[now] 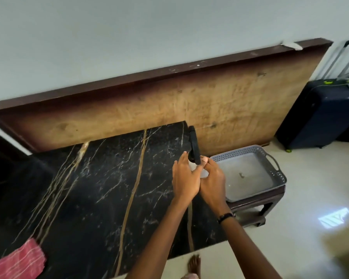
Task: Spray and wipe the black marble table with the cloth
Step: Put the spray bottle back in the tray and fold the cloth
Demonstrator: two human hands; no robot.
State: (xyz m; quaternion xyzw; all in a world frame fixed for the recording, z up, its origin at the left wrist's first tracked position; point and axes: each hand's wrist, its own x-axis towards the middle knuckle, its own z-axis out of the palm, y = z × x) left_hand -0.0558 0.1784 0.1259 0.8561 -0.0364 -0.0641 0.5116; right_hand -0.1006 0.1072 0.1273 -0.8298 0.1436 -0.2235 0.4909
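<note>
While both hands meet over the far right edge of the table, they hold a spray bottle between them. Left hand has its grip wrapped round the pale lower body of the bottle, fingers curled to the far side, thumb toward the right hand. Right hand has its grip pinching the same bottle just beside the left, thumb tip up against the black spray head. The black head and trigger stick up just above both grips, tilted slightly; the bottle body is mostly hidden by the fingers. A dark band sits on the right wrist.

The table is black marble with gold and white veins, spread out left of and below the grips. The cloth, red with thin white stripes, lies crumpled on the near left corner of the table, well apart from both grips, touched by neither hand.

Just right of the grips, a grey perforated tray with handles rests on a small dark stool. Beyond the grips, a wooden board leans against the wall. Far right, a dark blue suitcase stands on the floor. A bare foot shows on the floor below the grips, near the table's front edge.
</note>
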